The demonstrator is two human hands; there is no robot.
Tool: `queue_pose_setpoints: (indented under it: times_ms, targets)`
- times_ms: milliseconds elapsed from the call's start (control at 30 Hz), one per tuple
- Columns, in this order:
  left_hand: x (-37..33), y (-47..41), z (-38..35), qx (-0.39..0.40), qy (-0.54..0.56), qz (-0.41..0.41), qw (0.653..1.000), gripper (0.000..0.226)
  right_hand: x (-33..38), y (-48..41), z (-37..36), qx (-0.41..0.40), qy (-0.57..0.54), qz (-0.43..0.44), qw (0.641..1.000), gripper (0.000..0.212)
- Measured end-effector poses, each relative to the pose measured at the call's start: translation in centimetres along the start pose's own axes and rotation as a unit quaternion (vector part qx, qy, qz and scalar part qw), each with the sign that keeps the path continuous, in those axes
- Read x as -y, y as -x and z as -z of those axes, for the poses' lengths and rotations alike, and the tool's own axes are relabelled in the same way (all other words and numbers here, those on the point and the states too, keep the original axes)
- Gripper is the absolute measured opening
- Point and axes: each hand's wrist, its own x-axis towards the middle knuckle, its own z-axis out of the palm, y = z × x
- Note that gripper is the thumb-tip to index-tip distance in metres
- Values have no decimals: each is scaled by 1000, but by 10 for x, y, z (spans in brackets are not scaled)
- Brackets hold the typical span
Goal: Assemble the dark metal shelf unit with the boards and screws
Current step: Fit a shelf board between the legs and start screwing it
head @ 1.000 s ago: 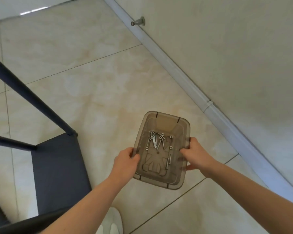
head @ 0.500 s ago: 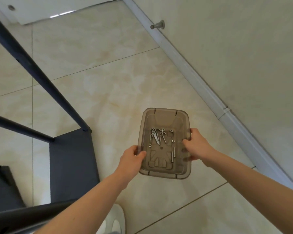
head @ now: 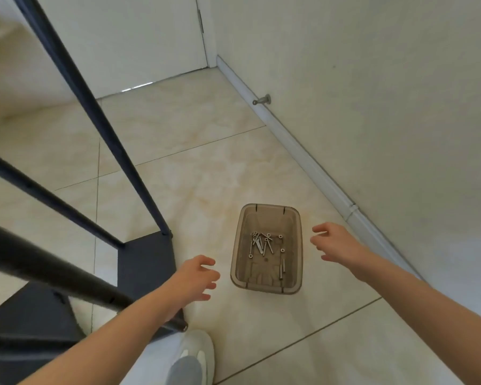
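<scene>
A smoky transparent plastic tray [head: 267,211] rests on the tiled floor with several silver screws [head: 263,243] loose inside. My left hand [head: 196,276] hovers just left of the tray, fingers relaxed and holding nothing. My right hand [head: 334,241] hangs to the tray's right, fingers spread and loose, clear of the rim. The dark metal shelf frame [head: 95,118] stands at the left, its tubes meeting a dark board [head: 146,268] low down.
A white wall and skirting [head: 303,151] run along the right, with a metal door stop [head: 262,100] sticking out. A white door [head: 139,37] is at the back. My shoe [head: 193,357] is at the bottom, beside a frame tube end [head: 178,326].
Both hands held the tray by its sides before. The tray now sits on the floor and both hands have let go and drawn apart. The view has tilted up.
</scene>
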Motion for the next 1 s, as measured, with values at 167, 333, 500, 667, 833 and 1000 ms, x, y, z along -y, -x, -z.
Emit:
queue_pose_setpoints:
  times_ms: [167, 333, 500, 667, 833, 1000]
  targets:
    - [8, 53, 18, 10, -31, -51, 998, 35, 45, 57, 1, 20, 56, 98, 993, 35]
    - [29, 103, 39, -28, -48, -98, 994, 29, 80, 106, -6, 35, 98, 183, 978, 31]
    - [64, 145, 65, -103, -74, -126, 984, 20, 107, 130, -28, 55, 97, 241, 964, 29]
    - [97, 174, 88, -156, -85, -108, 978, 15, 135, 136, -59, 101, 120, 286, 945, 23]
    - [107, 192, 115, -210, -81, -88, 970, 9, 163, 141, -87, 149, 125, 336, 922, 24]
    - [113, 210, 150, -262, -82, -25, 961, 13, 187, 156, -115, 202, 157, 373, 892, 34]
